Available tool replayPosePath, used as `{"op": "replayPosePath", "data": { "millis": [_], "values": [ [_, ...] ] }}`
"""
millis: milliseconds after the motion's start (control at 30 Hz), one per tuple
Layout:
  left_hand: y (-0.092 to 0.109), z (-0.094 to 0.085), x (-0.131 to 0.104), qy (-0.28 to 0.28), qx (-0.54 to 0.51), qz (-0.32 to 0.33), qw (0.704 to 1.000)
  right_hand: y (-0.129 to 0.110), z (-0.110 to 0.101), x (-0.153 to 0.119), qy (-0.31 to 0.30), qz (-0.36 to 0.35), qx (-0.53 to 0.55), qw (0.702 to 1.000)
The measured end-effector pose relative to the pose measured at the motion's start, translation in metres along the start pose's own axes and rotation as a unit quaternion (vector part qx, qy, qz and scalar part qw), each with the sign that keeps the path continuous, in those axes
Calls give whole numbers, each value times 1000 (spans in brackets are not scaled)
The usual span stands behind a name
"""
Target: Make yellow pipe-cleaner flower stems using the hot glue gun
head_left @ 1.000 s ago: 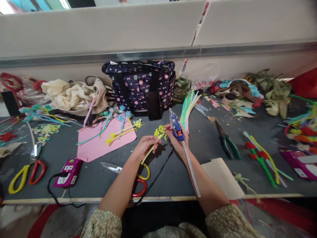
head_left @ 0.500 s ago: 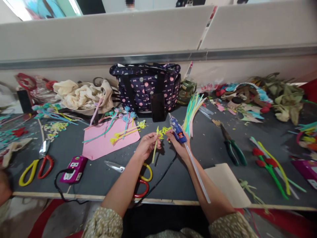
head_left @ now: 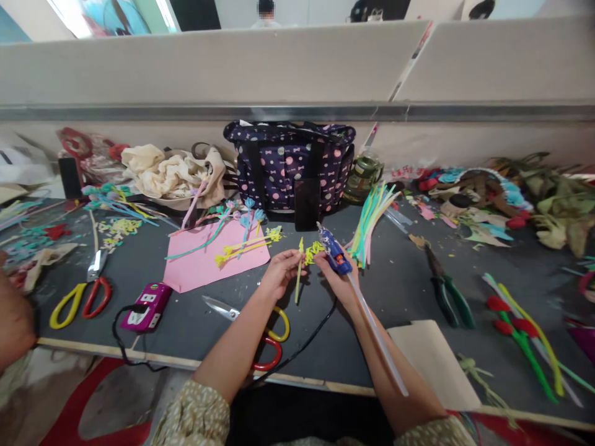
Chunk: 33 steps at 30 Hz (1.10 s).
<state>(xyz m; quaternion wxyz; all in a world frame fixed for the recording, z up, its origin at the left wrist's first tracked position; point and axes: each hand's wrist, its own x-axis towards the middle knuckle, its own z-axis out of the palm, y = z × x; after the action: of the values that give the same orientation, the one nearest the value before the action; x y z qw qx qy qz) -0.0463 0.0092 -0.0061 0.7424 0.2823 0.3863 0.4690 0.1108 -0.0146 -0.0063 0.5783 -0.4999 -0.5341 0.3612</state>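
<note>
Between the fingertips of my left hand [head_left: 283, 272] is a yellow pipe-cleaner stem [head_left: 298, 282], held upright with its lower end free. My right hand [head_left: 341, 279] is closed around a blue glue gun [head_left: 335, 253], its nozzle pointing up and away and a long clear glue stick [head_left: 379, 337] trailing back over my forearm. A small pile of yellow pipe-cleaner pieces [head_left: 313, 251] lies just beyond and between my hands. Under my left forearm rest scissors [head_left: 277, 325] with one yellow and one red handle. Several yellow stems [head_left: 242, 253] lie on a pink sheet [head_left: 195, 272] to the left.
A phone [head_left: 307, 204] leans on a dotted dark bag [head_left: 288, 161]. Right of it lie a bundle of pipe cleaners [head_left: 369, 223], green-handled pliers [head_left: 449, 294] and brown cardboard [head_left: 432, 359]. At left are a purple power box [head_left: 147, 306], more scissors [head_left: 95, 279] and another person's arm [head_left: 13, 310].
The view has shifted slightly, so the table things appear a little further right. Both hands keep their holds on the stem and the glue gun, with little other movement.
</note>
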Motion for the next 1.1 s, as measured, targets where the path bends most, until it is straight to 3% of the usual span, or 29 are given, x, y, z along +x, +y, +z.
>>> {"op": "replayPosePath", "data": {
  "millis": [400, 800, 1100],
  "values": [
    [1, 6, -7, -63, 81, -29, 994, -1, 10, -1, -1, 152, 117, 981],
    [0, 7, -8, -73, 92, -45, 992, 1, 12, -3, 2, 157, 161, 974],
    [-3, 5, -4, -33, 99, -25, 994, -1, 6, 1, 25, 134, 170, 976]
  ]
}}
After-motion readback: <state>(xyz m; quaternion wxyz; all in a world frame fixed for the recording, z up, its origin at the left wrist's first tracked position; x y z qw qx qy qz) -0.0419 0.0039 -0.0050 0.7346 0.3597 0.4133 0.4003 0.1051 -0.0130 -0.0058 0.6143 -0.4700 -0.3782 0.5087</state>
